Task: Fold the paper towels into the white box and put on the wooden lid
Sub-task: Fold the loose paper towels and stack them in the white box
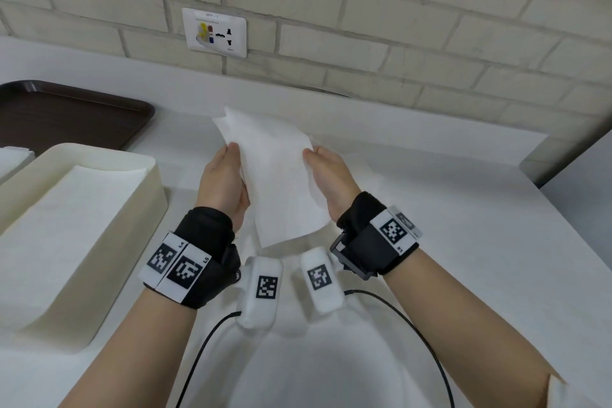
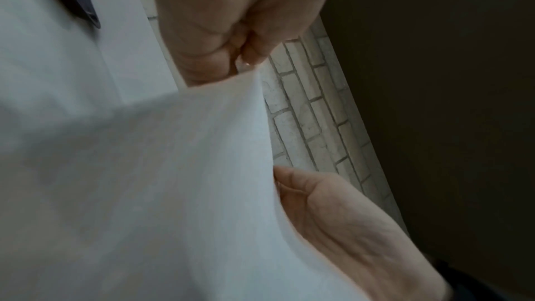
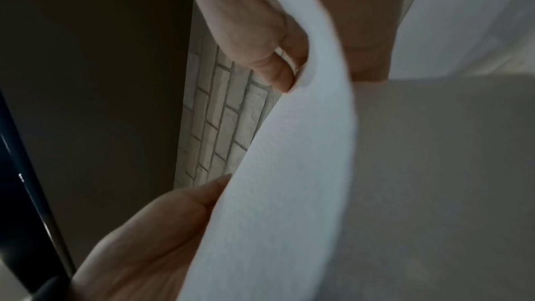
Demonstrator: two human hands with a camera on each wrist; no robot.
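Observation:
I hold one white paper towel (image 1: 278, 175) up in the air over the middle of the white counter, a hand on each side edge. My left hand (image 1: 231, 156) pinches its left edge, thumb on the near face. My right hand (image 1: 313, 154) pinches the right edge the same way. The sheet bends and its lower end hangs toward my wrists. Up close, the paper towel (image 2: 173, 191) fills the left wrist view, and the paper towel (image 3: 289, 191) curves across the right wrist view. The white box (image 1: 155, 182) stands open at my left with folded towels (image 1: 76, 219) lying flat inside.
A dark brown tray (image 1: 66, 113) lies behind the box at the back left. More white paper (image 1: 13, 159) shows at the far left edge. A brick wall with a socket plate (image 1: 214, 32) backs the counter. The counter's right edge (image 1: 536, 175) drops off. Black cables trail from my wrists.

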